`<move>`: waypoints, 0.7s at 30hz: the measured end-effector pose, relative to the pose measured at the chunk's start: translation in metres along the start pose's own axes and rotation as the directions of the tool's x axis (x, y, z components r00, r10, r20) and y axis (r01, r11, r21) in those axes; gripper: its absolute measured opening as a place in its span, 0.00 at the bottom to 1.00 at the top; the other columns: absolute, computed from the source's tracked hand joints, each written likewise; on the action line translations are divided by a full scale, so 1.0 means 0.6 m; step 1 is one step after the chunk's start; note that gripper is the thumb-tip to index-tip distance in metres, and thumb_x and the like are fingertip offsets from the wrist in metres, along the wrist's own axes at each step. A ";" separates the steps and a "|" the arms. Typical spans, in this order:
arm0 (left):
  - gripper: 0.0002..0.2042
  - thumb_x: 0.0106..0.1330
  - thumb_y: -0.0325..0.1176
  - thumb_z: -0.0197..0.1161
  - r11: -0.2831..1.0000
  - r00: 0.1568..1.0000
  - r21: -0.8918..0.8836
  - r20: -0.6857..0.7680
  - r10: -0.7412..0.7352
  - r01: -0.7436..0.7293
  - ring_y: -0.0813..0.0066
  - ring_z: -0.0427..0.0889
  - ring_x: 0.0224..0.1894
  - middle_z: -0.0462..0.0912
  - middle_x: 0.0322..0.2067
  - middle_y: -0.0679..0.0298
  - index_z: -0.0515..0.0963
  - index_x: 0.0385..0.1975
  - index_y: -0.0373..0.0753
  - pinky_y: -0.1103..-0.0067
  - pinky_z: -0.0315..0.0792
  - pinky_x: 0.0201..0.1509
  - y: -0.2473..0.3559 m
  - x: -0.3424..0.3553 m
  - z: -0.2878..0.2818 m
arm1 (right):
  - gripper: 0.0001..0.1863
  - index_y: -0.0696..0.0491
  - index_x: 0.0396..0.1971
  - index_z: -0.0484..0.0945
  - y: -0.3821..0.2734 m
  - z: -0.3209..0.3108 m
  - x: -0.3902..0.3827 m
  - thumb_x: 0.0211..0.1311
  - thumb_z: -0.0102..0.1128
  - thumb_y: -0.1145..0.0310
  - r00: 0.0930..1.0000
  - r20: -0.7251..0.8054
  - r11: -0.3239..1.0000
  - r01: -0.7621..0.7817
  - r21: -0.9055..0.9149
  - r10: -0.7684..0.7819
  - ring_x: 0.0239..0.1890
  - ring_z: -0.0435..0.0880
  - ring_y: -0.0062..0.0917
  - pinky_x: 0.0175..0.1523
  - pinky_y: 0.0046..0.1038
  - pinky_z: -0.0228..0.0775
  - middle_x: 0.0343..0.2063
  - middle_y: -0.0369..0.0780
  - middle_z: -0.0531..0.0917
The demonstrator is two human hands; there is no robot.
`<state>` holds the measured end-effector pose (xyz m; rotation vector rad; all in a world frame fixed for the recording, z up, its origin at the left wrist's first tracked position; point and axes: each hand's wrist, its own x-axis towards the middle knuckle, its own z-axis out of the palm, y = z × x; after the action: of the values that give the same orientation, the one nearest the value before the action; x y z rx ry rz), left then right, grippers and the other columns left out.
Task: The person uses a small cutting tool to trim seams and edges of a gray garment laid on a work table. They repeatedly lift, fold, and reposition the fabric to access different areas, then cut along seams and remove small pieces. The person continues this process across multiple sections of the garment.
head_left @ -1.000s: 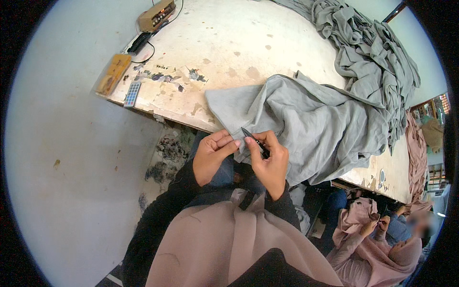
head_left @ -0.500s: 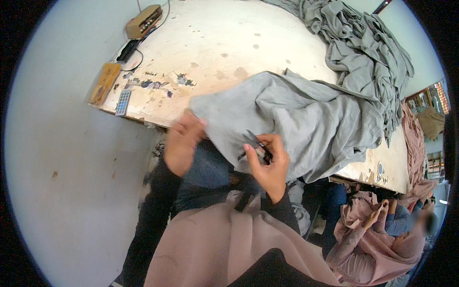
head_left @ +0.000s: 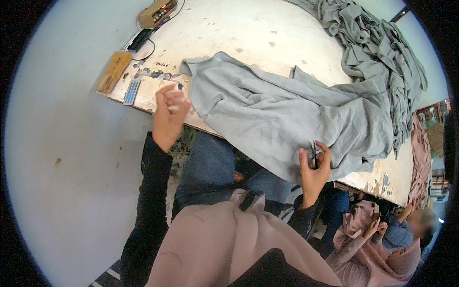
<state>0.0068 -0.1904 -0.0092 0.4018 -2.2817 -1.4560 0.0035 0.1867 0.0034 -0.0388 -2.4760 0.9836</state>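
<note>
Grey cloth lies in loose folds along the near edge of the worktable, its lower edge hanging over my lap. My left hand is raised by the table edge, just left of the cloth and apart from it. Its fingers are loosely curled with the thumb apart, a little blurred, and I see nothing in them. In my right hand, between thumb and fingers, are small dark thread snips, blades pointing away from me. That hand is over the near right part of the cloth; the palm side of the snips is hidden.
At the table's left end are a remote control, a yellowish block, a black power strip and a brown box with knobs. More grey cloth is heaped at far right. A person handles pink cloth at lower right.
The cloth's left end has spread farther left and away from me. My left hand has risen slightly leftward; my right hand has moved right and nearer with the snips. The view has shifted slightly.
</note>
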 end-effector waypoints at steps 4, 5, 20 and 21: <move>0.26 0.72 0.45 0.61 0.948 0.958 0.317 0.258 -0.125 0.038 0.70 0.84 0.47 0.83 0.49 0.49 0.65 0.62 0.37 0.74 0.76 0.45 0.050 -0.048 -0.013 | 0.22 0.51 0.45 0.81 -0.041 0.018 -0.032 0.50 0.76 0.62 0.880 0.319 0.935 0.309 0.177 -0.351 0.23 0.76 0.27 0.33 0.29 0.68 0.24 0.35 0.80; 0.25 0.72 0.45 0.61 0.954 0.928 0.283 0.320 -0.190 0.098 0.71 0.85 0.44 0.84 0.46 0.50 0.66 0.61 0.37 0.75 0.76 0.43 0.062 -0.057 -0.015 | 0.21 0.50 0.44 0.81 -0.054 0.033 -0.036 0.49 0.74 0.63 0.825 0.359 0.900 0.405 0.161 -0.436 0.23 0.77 0.29 0.33 0.30 0.67 0.25 0.35 0.81; 0.29 0.66 0.23 0.65 0.866 0.894 -0.358 0.404 -0.193 0.348 0.85 0.78 0.39 0.81 0.44 0.63 0.69 0.69 0.40 0.86 0.73 0.40 0.060 -0.140 0.045 | 0.18 0.51 0.39 0.82 -0.154 0.005 -0.026 0.46 0.74 0.63 0.474 0.672 0.822 0.356 0.445 -0.569 0.29 0.85 0.33 0.33 0.30 0.74 0.29 0.36 0.85; 0.28 0.66 0.22 0.65 0.897 0.906 -0.302 0.373 -0.200 0.322 0.86 0.77 0.37 0.80 0.47 0.62 0.70 0.68 0.39 0.86 0.73 0.37 0.062 -0.143 0.043 | 0.18 0.51 0.39 0.82 -0.166 0.009 -0.026 0.48 0.74 0.62 0.533 0.664 0.851 0.312 0.422 -0.525 0.30 0.85 0.34 0.33 0.31 0.74 0.30 0.36 0.85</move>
<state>0.0690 -0.1162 -0.0005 0.3897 -2.1947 -2.1838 0.0294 0.1063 0.0584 1.2823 -2.7881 1.2445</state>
